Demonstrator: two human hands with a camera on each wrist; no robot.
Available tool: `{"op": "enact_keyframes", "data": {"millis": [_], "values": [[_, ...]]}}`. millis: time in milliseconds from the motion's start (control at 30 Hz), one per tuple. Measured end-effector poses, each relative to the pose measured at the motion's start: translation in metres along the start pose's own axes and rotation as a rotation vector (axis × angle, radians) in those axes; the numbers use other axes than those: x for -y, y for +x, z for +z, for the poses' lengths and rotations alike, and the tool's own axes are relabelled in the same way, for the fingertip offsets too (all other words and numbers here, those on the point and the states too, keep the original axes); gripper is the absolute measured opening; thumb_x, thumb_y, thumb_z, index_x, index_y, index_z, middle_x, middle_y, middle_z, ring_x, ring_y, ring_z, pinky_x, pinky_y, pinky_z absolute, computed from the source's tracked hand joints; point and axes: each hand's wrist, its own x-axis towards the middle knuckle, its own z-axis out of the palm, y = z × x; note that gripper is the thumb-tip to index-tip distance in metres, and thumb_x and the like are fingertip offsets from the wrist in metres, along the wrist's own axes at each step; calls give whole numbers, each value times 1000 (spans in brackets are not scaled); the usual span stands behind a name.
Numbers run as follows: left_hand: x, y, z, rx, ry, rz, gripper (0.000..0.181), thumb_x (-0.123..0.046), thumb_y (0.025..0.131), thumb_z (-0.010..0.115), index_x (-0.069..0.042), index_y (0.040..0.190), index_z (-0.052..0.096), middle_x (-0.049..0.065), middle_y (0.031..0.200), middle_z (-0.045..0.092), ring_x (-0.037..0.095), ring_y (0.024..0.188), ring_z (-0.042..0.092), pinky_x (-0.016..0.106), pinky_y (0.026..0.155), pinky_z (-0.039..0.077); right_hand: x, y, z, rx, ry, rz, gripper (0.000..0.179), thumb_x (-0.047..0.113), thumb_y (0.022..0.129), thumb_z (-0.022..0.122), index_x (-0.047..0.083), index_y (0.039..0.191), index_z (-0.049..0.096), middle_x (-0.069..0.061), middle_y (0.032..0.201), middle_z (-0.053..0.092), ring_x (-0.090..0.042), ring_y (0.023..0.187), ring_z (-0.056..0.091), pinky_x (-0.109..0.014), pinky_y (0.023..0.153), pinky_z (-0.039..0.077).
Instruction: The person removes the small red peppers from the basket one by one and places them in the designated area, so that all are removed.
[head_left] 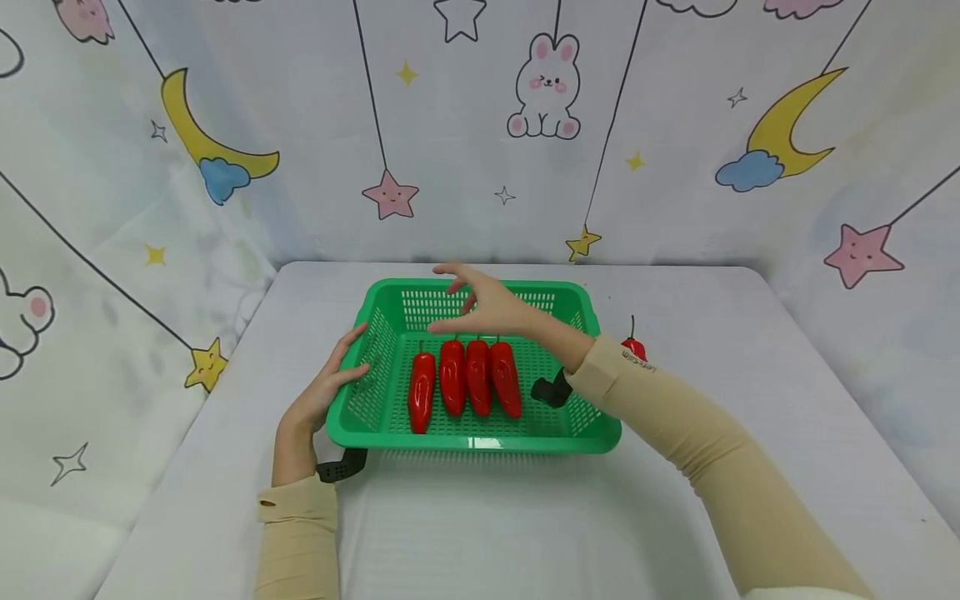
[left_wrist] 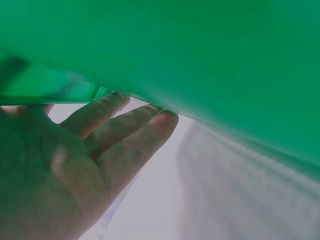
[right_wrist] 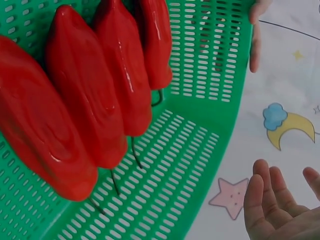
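Observation:
A green plastic basket [head_left: 480, 443] with slotted walls stands on the white table. Several glossy red peppers [head_left: 452, 379] lie side by side inside, stems toward the far wall. My left hand [head_left: 322, 387] holds the basket's left rim, its thumb lapping over the edge; in the left wrist view its other fingers [left_wrist: 142, 142] reach up against the rim from outside. My right hand [head_left: 487, 308] hovers over the far part of the basket, thumb and fingers spread around nothing. Another red pepper [head_left: 634, 348] lies outside the basket, right of it, partly hidden by the right sleeve.
Each wrist carries a black camera; the right one [head_left: 551, 390] hangs over the basket's right part. A printed cloth [head_left: 465, 225] with stars and moons rises behind the table's far edge. White table surface [head_left: 750, 375] extends to the right of the basket.

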Motion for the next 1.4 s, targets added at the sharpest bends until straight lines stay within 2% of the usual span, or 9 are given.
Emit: {"op": "enact_keyframes", "data": {"millis": [167,400,667,900,1033,1133,1400], "values": [[-1,-1,0,-14,3,-16,63,-15,96,42,-30,147,9,5,150,-1,35,128,21,43,86,39,-6,5,8,23,15,13,79,41,73,73,26,140,33,-5,122,48,-20,84,57,-31,63,49],[0,0,0,-14,5,-15,63,-15,96,41,-30,148,8,4,151,-3,35,130,18,50,90,35,-15,12,19,43,2,20,81,43,74,72,21,141,31,-12,125,47,-20,83,58,-30,68,48],[0,1,-1,-15,25,-15,61,-18,97,41,-30,147,9,3,151,-2,35,130,20,50,91,35,-24,19,33,54,-47,42,83,46,73,72,20,141,31,-12,123,49,-18,80,57,-29,71,47],[-1,1,1,-6,17,-16,62,-18,97,41,-30,148,9,4,151,-1,36,129,21,49,90,35,-30,21,45,98,-102,38,84,46,73,72,20,142,31,-13,124,49,-16,77,57,-28,70,46],[-1,1,1,-7,15,-17,61,-18,97,42,-30,147,9,4,151,-1,36,129,22,47,89,37,-31,22,51,123,-119,17,84,46,73,71,18,141,32,-13,126,48,-18,97,54,-31,75,46],[0,2,0,-6,12,-18,61,-18,97,42,-31,147,10,4,151,-1,36,128,23,46,88,38,-32,22,55,152,-129,3,84,47,73,71,17,141,32,-13,128,47,-22,112,47,-32,77,45],[0,1,1,-5,7,-18,61,-17,97,41,-30,147,9,4,151,-1,36,129,23,48,89,37,-34,23,67,220,-177,22,86,48,74,69,12,141,32,-15,131,45,-25,113,47,-30,76,45]]}}
